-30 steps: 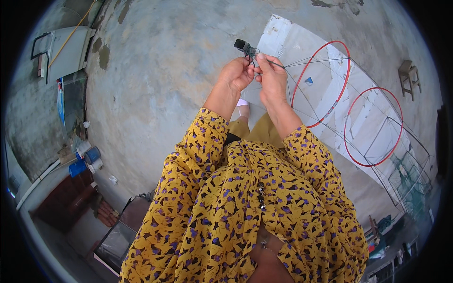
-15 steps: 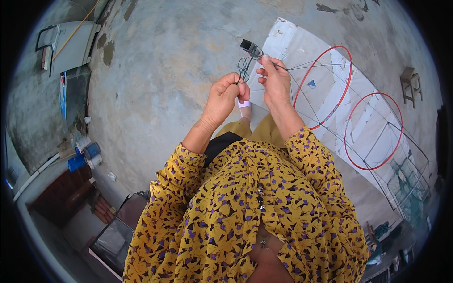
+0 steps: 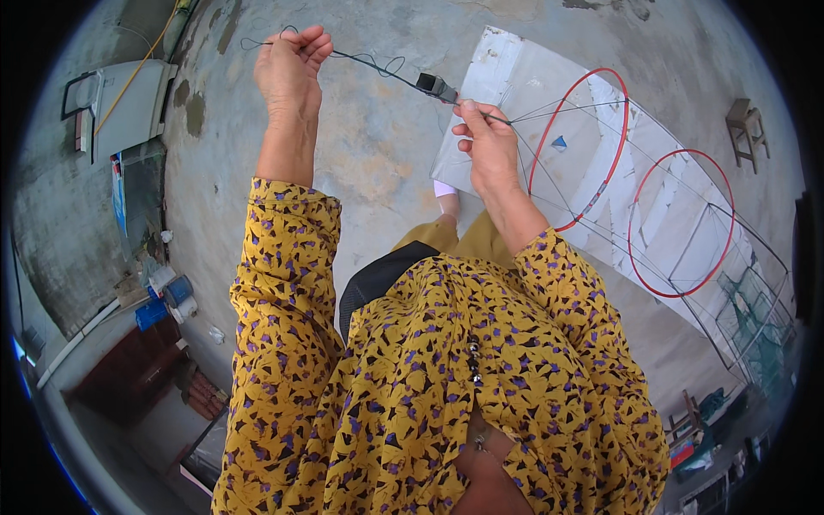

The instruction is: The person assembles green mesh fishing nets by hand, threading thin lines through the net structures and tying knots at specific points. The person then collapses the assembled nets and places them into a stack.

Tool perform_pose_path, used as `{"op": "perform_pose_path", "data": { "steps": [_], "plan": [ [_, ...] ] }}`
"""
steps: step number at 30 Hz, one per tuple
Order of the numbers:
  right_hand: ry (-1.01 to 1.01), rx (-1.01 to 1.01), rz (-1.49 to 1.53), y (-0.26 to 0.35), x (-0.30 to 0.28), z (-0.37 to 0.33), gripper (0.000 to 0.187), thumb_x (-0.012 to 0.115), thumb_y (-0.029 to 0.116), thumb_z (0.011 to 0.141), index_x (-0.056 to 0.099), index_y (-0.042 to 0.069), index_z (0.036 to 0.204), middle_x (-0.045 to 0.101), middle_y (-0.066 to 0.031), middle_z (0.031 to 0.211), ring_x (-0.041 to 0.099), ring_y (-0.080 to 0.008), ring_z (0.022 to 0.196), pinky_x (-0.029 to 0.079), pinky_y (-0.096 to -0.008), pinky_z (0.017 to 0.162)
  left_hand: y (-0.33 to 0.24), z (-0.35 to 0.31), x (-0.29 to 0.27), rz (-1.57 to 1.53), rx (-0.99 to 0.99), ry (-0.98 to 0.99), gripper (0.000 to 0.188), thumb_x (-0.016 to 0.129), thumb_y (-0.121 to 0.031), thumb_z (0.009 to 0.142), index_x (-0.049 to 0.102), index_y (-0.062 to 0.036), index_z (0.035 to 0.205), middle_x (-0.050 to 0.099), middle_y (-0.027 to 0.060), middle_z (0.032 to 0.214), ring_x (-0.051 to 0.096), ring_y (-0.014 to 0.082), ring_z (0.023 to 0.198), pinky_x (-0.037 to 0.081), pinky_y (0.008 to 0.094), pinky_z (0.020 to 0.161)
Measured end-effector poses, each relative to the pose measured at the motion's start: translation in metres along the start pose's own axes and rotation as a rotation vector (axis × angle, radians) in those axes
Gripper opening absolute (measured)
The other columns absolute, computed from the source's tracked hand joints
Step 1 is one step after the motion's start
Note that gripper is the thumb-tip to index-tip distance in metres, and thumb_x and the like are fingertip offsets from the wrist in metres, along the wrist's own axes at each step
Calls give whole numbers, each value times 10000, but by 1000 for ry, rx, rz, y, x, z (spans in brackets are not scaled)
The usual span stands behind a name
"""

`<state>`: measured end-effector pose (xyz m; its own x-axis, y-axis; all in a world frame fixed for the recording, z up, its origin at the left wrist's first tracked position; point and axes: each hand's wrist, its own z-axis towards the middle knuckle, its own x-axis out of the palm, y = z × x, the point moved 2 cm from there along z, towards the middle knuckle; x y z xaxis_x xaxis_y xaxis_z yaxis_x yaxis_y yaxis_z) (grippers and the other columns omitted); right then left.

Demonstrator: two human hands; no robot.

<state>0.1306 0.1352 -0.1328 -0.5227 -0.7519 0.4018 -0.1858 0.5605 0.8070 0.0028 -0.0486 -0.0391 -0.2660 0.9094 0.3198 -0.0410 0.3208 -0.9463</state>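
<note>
A dark green cord (image 3: 365, 62) runs taut between my two hands, with small loose loops along it. My left hand (image 3: 294, 73) is raised far out at the upper left, its fingers closed on the cord's looped end. My right hand (image 3: 491, 142) pinches the cord between thumb and fingers near the middle. Just left of my right fingertips, a small dark rectangular block (image 3: 436, 87) hangs on the cord. From my right hand, thin lines fan out to a red hoop (image 3: 627, 112) of a collapsible net frame; a second red hoop (image 3: 732, 206) lies beyond it.
Under the hoops lies a pale sheet (image 3: 493, 64) on the concrete floor (image 3: 378, 172). Green netting (image 3: 760, 330) bunches at the frame's far right end. A small wooden stool (image 3: 745, 133) stands at right. A vehicle door (image 3: 133, 94) and blue containers (image 3: 176, 292) are at left.
My left hand has moved up and left, away from my right, drawing the bunched cord out straight. The block has shifted slightly left. My right hand has stayed nearly in place.
</note>
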Motion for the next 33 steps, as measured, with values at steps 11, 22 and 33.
{"op": "perform_pose_path", "data": {
  "steps": [11, 22, 33],
  "plan": [
    [-24, -5, -31, 14, -29, 1, 170, 596, 209, 843, 565, 45, 878, 619, -43, 831, 530, -81, 637, 383, -191, 510, -53, -145, 30, 56, -202, 910, 140, 344, 10, 714, 421, -57, 619, 359, 8, 456, 312, 112, 407, 280, 233, 400],
    [37, -24, 71, 45, -96, -38, 200, 525, 223, 890, 514, 31, 947, 592, -83, 957, 541, -91, 719, 414, -214, 558, -59, -20, 31, 200, 136, 462, 273, 374, -47, 886, 484, 53, 1115, 553, 151, 1077, 595, 210, 860, 486, 273, 763],
    [-25, 175, -584, 37, -110, 18, 295, 595, 304, 834, 543, 52, 979, 600, -58, 943, 558, -97, 752, 433, -219, 602, 13, -94, 34, 470, -265, 648, 244, 480, -125, 885, 537, 7, 1083, 602, 105, 1015, 588, 125, 787, 479, 238, 697]
  ]
}}
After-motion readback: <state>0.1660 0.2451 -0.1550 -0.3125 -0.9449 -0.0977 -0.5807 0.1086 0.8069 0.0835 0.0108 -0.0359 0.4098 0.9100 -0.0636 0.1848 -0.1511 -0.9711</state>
